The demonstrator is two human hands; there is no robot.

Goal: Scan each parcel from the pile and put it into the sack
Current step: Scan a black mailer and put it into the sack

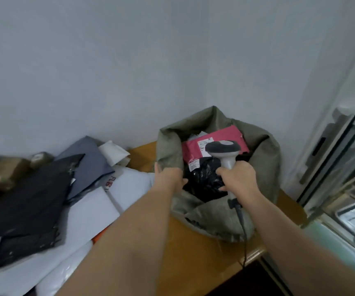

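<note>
A wooden tabletop (pixel 193 253) against a pale wall carries, at left, my pile of flat plastic mailers in black, grey and white (pixel 50 199), and at right an olive-green fabric sack (pixel 262 146) standing open-mouthed. Inside the sack lie a pink mailer with a white label (pixel 193 147) and, in front of it, a crinkled black plastic parcel (pixel 204 180). My left hand (pixel 169 178) grips the sack's near-left rim, fingers reaching inside toward the black parcel. My right hand (pixel 239 178) is wrapped tight around the handle of a grey corded barcode scanner (pixel 223 149), held over the sack's mouth.
</note>
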